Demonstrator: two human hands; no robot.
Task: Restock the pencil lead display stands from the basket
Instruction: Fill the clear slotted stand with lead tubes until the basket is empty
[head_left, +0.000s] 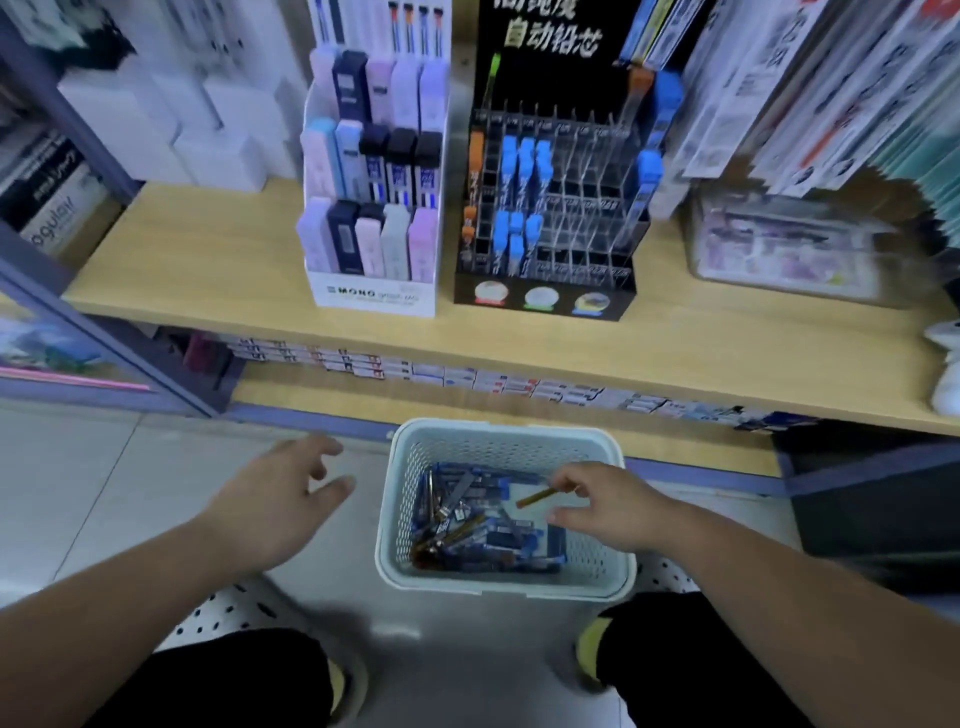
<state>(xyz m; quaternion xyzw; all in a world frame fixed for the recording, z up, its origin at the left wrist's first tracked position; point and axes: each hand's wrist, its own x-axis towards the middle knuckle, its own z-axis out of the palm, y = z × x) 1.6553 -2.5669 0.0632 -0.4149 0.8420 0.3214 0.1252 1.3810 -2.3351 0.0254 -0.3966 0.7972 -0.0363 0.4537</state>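
Observation:
A pale blue perforated basket (400, 530) stands on the floor below the shelf, holding several blue and orange lead tubes (467, 525). My right hand (602, 506) hovers over the basket's right side and pinches one orange lead tube (535, 497). My left hand (270, 499) hangs to the left of the basket, fingers spread, holding nothing. On the wooden shelf above stand a black lead display stand (550, 208) with several blue-capped tubes and many vacant slots, and a white lead display stand (371, 208) filled with pastel and dark cases.
The wooden shelf (208, 260) also carries white boxes at the back left and a clear plastic box (789, 249) on the right. A lower shelf holds rows of small packets (467, 376). My knees and yellow shoes flank the basket on the grey floor.

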